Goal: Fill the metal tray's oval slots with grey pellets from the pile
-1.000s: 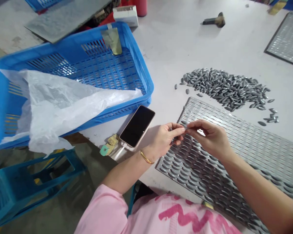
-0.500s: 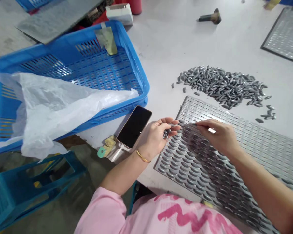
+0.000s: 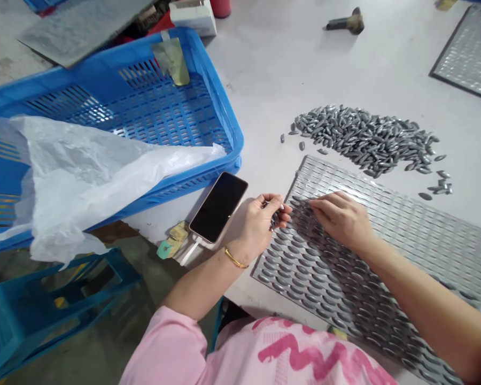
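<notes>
Several small grey spindle-shaped pieces lie gathered in my left hand [image 3: 265,216], its fingers curled around them and its thumb on top. Just left of the slotted tray [image 3: 428,227], this hand hovers by the tray's upper left corner. My right hand [image 3: 340,218] is over the tray with thumb and forefinger pinched together low at a slot; what the tips hold, if anything, is hidden. Rows nearest my body carry grey pieces set in the slots, while the far rows show bare slots. Beyond the tray a heap of loose grey pieces [image 3: 364,136] spreads on the table.
A blue plastic crate [image 3: 208,64] with a white plastic bag [image 3: 84,171] stands at left. Between crate and left hand lies a phone [image 3: 219,207] with a cable. Farther off are a dark brush-like tool [image 3: 347,23] and another tray [image 3: 468,59]. A blue stool [image 3: 20,315] stands below.
My right hand has moved slightly left and lower onto the tray, its fingertips closer to the left hand. My left thumb and fingers have drawn together over the pieces.
</notes>
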The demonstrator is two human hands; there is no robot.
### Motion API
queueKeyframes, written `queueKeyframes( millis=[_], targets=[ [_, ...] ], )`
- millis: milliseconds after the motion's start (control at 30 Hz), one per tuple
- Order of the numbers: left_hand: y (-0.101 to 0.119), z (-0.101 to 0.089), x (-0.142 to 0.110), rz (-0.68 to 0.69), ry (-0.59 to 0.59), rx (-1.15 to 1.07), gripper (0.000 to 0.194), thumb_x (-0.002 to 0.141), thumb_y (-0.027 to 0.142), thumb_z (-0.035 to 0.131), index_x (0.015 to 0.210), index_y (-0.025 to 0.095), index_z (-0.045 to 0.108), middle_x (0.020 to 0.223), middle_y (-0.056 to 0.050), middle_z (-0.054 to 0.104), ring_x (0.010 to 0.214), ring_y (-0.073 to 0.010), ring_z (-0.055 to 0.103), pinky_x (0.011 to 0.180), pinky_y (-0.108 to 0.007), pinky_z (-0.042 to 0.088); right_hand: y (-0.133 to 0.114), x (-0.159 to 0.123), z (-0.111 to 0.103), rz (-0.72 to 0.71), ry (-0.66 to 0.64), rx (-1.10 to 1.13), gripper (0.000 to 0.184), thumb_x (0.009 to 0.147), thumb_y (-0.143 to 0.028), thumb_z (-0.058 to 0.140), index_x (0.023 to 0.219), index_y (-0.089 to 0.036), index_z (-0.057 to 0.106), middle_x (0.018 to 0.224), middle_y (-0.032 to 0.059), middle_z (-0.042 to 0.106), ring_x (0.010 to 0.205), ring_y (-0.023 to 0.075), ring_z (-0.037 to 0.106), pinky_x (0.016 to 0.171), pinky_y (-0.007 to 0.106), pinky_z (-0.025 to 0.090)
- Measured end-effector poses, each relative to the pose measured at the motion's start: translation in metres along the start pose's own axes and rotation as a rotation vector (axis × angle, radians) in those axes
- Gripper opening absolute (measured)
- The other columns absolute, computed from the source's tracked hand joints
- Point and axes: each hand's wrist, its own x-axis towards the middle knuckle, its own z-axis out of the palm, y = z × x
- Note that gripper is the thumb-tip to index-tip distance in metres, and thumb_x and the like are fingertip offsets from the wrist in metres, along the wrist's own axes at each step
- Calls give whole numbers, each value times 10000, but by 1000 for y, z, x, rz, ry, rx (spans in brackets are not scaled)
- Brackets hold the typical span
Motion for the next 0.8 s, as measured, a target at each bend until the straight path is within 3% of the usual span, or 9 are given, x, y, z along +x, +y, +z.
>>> queueKeyframes(
  millis=[133,367,667,800],
  targets=[
    [-4,-2,2,9,-17,-11,336,757,370,794,841,171,536,698,-7,631,547,-72,534,498,-187,364,0,2,-2,30,-50,-22,222,948,-229,543,902,-219,760,899,69,757,818,197,643,662,323,455],
    [-2,-3,3,31,-56,-33,331,766,402,793,883,154,607,664,16,560,535,-58,469,466,-181,290,8,7,-6,12,-132,25,280,957,-255,504,941,-224,782,898,85,747,852,216,640,667,340,474],
    [-3,1,0,-35,-84,-21,247,795,286,726,976,118,723,703,-11,567,596,-64,482,478,-185,290,5,8,-2,-18,-157,-98,249,948,-219,520,860,-206,753,843,89,723,816,207,614,627,320,425],
    [-5,0,0,-71,-126,15,273,757,237,762,999,133,686,743,-23,616,617,-71,511,489,-185,298,8,13,-10,60,-148,93,240,960,-289,524,922,-226,752,883,80,736,825,216,643,669,340,478]
  ],
)
